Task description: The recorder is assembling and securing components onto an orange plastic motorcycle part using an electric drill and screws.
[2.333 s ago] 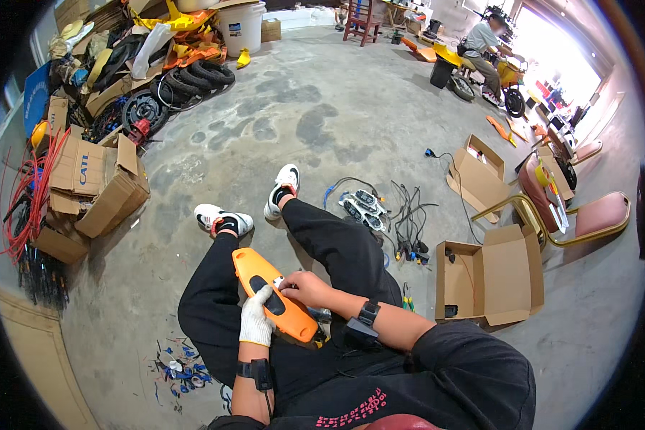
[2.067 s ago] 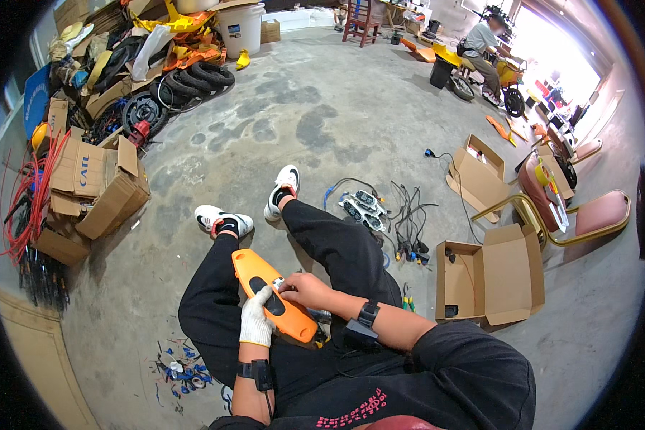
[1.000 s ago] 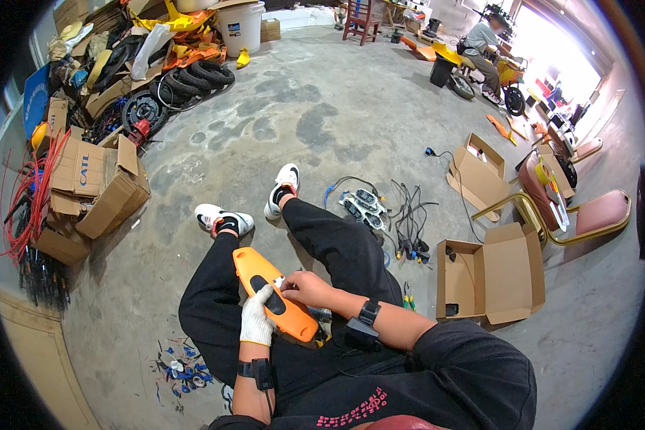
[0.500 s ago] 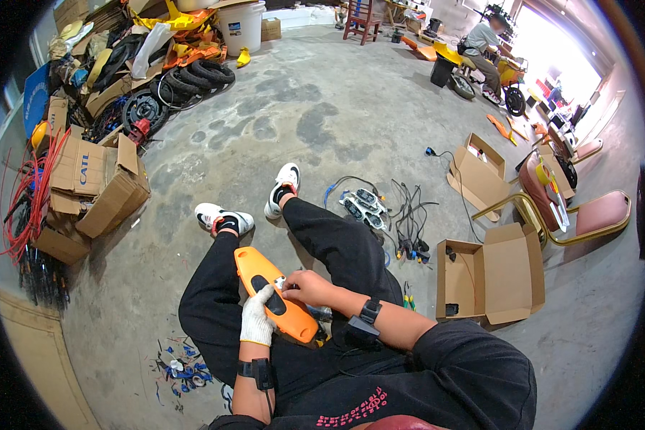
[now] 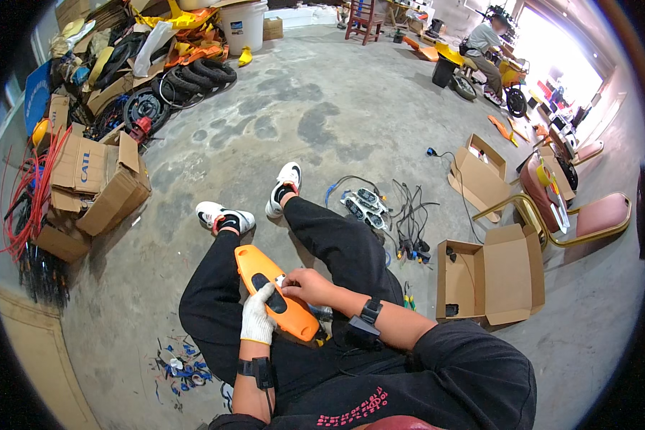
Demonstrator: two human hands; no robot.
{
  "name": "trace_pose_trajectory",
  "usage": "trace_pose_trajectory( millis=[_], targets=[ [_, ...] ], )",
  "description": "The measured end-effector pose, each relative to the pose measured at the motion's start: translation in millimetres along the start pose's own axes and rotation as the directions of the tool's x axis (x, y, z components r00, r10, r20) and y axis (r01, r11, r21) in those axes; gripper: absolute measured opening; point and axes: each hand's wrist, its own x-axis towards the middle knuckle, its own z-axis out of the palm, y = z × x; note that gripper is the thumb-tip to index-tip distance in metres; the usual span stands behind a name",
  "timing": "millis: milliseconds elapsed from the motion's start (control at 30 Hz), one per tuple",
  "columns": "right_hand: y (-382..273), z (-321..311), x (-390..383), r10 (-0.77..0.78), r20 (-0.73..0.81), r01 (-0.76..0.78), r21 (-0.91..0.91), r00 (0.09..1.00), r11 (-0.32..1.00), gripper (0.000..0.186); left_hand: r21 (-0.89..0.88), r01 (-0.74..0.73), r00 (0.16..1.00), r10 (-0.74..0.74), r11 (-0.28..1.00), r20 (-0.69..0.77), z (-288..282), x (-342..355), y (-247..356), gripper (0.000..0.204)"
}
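An elongated orange plastic housing (image 5: pixel 299 321) with a black oval inset (image 5: pixel 271 297) lies tilted across my lap. My left hand (image 5: pixel 258 315), in a white knit glove, grips its left side, the thumb resting on the black oval. My bare right hand (image 5: pixel 308 287) is at its right edge with the fingers pinched together. Right by those fingertips shows a small white piece (image 5: pixel 280 280). Whatever the right fingers hold is hidden by the hand. A dark part sticks out under the housing's near end, mostly covered.
Right of my legs lie white-and-black modules (image 5: pixel 364 206), a cable bundle (image 5: pixel 410 222), green-handled pliers (image 5: pixel 408 296) and an open cardboard box (image 5: pixel 459 287). Blue scraps (image 5: pixel 190 374) litter the floor at left. Cartons (image 5: pixel 97 179) and tyres (image 5: pixel 193 79) are piled farther left. Another person (image 5: pixel 484 54) sits far right.
Hardly anything differs. Both hands keep their places on the orange housing, with only a very slight shift of the whole view.
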Motion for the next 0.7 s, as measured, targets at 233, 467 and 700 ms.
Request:
trace_pose_trajectory(
  millis=[233,467,700],
  targets=[
    [0,1,-2,-0.085,0.028,0.087,-0.104,0.996,0.991,0.021,0.005,-0.007,1.0,0.008,1.0,-0.021,9,-9,3,0.03],
    [-7,-3,-3,-0.069,0.067,0.076,-0.1,0.995,0.992,0.022,0.001,0.006,1.0,-0.006,1.0,0.018,2,-4,2,0.03],
    [0,-2,-2,-0.079,0.051,0.084,-0.097,0.996,0.992,0.022,0.011,0.007,1.0,-0.007,1.0,-0.015,9,-8,3,0.03]
  ],
)
